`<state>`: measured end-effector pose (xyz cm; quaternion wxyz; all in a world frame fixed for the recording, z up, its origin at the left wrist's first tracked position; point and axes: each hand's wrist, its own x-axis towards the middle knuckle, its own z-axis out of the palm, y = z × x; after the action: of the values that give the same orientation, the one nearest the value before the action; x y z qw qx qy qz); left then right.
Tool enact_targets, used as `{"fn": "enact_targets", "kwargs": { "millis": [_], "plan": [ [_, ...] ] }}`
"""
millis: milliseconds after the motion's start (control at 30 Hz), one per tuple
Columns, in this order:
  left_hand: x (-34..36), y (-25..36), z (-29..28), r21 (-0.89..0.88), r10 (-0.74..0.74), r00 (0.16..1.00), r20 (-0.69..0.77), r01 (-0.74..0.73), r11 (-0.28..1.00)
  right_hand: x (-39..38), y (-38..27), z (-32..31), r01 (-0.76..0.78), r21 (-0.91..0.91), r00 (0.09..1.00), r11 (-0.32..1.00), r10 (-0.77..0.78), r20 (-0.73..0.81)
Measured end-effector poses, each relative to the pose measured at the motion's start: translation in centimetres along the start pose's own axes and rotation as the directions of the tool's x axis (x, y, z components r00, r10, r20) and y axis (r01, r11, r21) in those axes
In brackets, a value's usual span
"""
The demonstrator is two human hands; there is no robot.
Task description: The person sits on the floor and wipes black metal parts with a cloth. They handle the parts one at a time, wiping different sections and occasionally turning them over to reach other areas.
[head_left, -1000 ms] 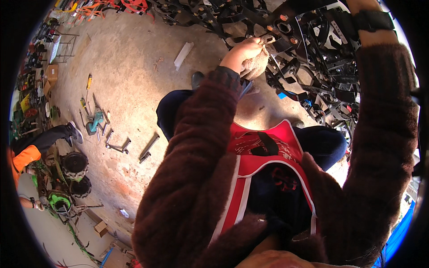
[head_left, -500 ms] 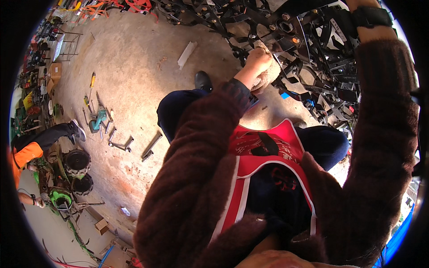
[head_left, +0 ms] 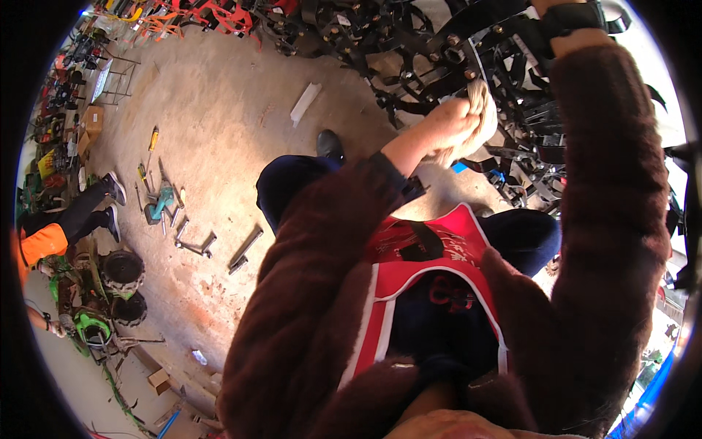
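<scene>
My left hand (head_left: 452, 124) is closed around a crumpled beige cloth (head_left: 480, 126), close against a heap of black curved metal parts (head_left: 512, 102) at the upper right. The cloth hangs down beside my fingers and appears to be against a thin metal edge in the heap. My right arm reaches up along the right side, a black watch (head_left: 574, 18) on its wrist. Only the base of my right hand (head_left: 545, 5) shows at the top edge; its fingers are cut off, so what they touch is out of sight.
On the concrete floor to the left lie a teal power drill (head_left: 159, 205), a yellow-handled screwdriver (head_left: 153, 139) and several wrenches (head_left: 196, 245). A pale strip (head_left: 305, 104) lies farther off. At the far left a person in orange (head_left: 44, 245) sits by green machinery (head_left: 93, 329) and black wheels (head_left: 123, 271).
My left hand has moved right with the cloth, deeper along the black parts. My right wrist has shifted left and up. The other person's legs have moved.
</scene>
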<state>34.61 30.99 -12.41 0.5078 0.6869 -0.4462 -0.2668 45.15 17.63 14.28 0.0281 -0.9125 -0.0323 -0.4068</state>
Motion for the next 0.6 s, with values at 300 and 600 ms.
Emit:
{"fn": "enact_targets", "kwargs": {
  "millis": [300,600],
  "plan": [
    [-7.5,0.1,-2.7,0.07,-0.187,0.97,0.155,0.178,0.981,0.3,-3.4,-3.5,0.423,-0.08,0.901,0.903,-0.428,-0.071],
    [-6.5,3.6,-3.5,-0.634,-0.216,0.976,-0.022,0.153,0.758,-21.8,-8.0,-13.5,0.006,0.434,0.972,0.901,-0.107,0.208]
  ]
}}
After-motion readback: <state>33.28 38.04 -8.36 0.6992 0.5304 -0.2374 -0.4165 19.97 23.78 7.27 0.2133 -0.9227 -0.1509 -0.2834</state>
